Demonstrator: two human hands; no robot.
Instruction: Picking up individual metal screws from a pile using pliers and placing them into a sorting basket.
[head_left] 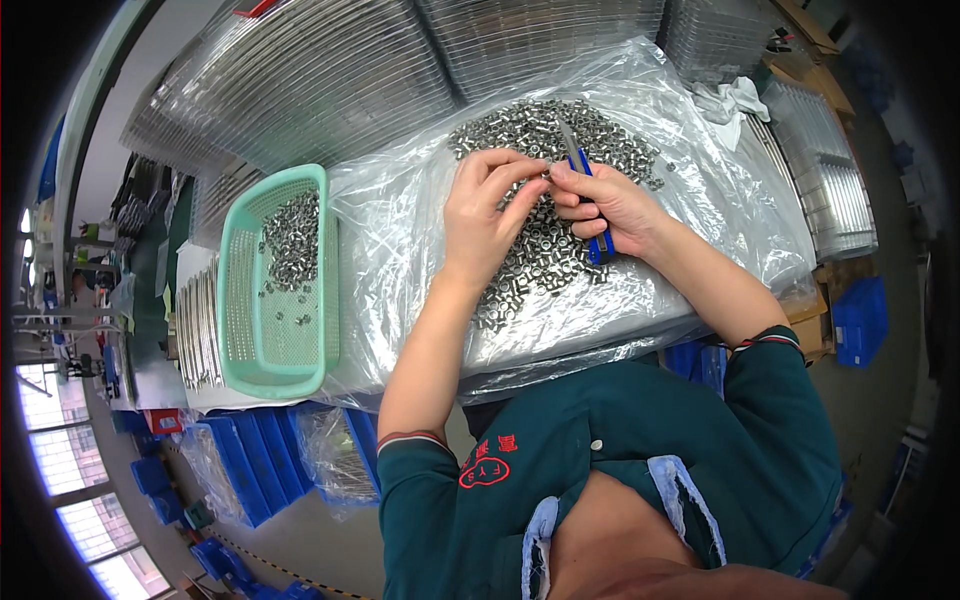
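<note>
Head: hands (482, 208) (622, 207), knife (577, 160) over metal parts (540, 262)

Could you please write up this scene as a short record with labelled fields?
Right hand: holds blue utility knife, blade exposed
Left hand: close to right hand; whether it pinches anything is unclear
Surface: clear plastic sheeting
Beneath hands: loose pile of small metal parts
Left side: green basket, holding more metal parts
Back: stacked clear plastic trays
</note>
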